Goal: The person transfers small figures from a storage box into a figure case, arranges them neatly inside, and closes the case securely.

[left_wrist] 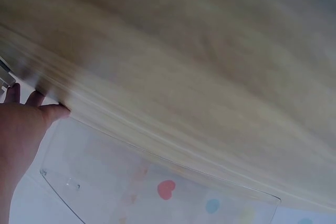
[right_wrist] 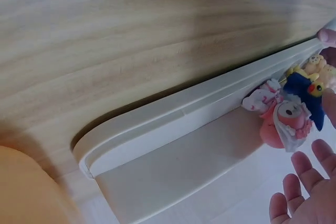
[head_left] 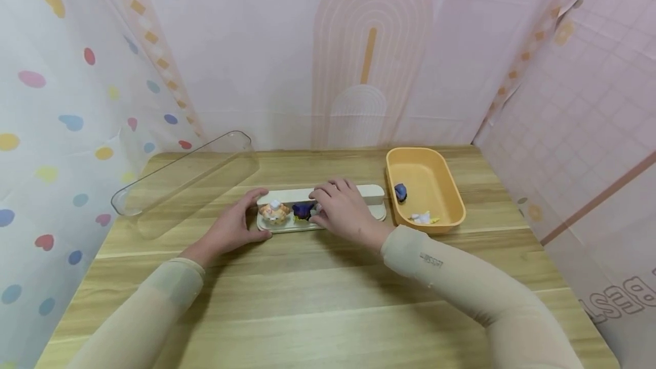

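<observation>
A long white display base (head_left: 289, 194) lies on the table, with my left hand (head_left: 237, 222) gripping its left end, thumb at the front edge and fingers behind. On the base stand a peach figurine with a white top (head_left: 274, 213) and a dark blue and yellow bird figurine (head_left: 302, 210). Beside the bird, a pink and white figurine (right_wrist: 283, 121) shows in the right wrist view, mostly covered in the head view. My right hand (head_left: 342, 208) hovers over the base there, fingers spread and apart from the thumb near the figurines.
A yellow bin (head_left: 429, 178) on the right holds a dark blue figurine (head_left: 401, 192) and a white and yellow one (head_left: 423, 218). At the left lies a clear plastic cover (head_left: 192, 178). Patterned cloth walls (head_left: 266, 61) enclose the wooden table (head_left: 307, 295).
</observation>
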A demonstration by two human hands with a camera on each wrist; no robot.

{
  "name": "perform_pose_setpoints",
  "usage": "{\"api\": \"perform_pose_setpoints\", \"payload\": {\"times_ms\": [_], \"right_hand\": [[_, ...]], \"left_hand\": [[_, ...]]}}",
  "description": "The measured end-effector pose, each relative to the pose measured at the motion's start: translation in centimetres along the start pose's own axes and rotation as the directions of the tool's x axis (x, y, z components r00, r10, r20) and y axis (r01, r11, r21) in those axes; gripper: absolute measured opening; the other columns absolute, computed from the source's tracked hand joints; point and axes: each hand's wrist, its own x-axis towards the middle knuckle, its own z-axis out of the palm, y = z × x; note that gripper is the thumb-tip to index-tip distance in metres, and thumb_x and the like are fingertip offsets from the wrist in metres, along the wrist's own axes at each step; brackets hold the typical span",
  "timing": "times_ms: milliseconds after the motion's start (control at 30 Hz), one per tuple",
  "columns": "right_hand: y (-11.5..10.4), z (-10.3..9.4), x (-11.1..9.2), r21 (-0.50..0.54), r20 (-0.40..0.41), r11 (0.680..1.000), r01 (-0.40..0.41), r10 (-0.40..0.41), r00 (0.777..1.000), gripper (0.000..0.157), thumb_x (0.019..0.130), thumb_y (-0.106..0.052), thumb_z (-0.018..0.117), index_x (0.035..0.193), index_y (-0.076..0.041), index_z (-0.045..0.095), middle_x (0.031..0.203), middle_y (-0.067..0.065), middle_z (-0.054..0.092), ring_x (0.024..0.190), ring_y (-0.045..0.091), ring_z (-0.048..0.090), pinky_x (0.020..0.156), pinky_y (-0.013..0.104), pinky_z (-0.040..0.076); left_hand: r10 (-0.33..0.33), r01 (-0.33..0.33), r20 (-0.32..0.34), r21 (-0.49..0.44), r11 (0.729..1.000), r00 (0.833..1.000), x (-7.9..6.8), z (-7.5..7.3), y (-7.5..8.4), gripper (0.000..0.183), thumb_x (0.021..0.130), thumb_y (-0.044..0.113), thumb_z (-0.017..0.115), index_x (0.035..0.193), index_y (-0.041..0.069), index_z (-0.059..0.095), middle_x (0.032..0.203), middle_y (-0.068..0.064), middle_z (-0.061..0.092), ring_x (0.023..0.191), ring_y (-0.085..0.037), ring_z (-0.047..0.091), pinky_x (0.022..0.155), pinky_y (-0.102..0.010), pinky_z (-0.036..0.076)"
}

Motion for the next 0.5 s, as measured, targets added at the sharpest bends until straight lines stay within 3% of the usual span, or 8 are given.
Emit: {"api": "perform_pose_setpoints", "payload": {"times_ms": [233,500], "right_hand": [[-0.1,0.65,0.71,0.021,-0.052,1.0,0.009,-0.008,0.999,0.029,0.095,-0.039,0.082,0.115,-0.019,0.077,0.133,0.007,0.074,0.129,0.033,0.063,0.113,0.051,0.047],[-0.25,0.94,1.06,0.032,-0.04,0.999,-0.002,0.003,0.999,0.025,0.095,-0.036,0.082,0.116,-0.021,0.078,0.134,0.008,0.073,0.128,0.034,0.062,0.113,0.053,0.047]], "left_hand": [[0.001,-0.001,0.0,0.003,1.0,1.0,-0.07,-0.07,0.25,0.106,0.079,0.03,0.097,0.164,0.024,0.034,0.151,-0.032,0.057,0.142,-0.052,0.054,0.118,-0.072,0.039],[-0.009,0.009,0.004,0.0,1.0,1.0,-0.07,-0.13,0.22,0.106,0.08,0.03,0.097,0.164,0.024,0.033,0.152,-0.031,0.057,0.143,-0.052,0.052,0.119,-0.072,0.038]]}}
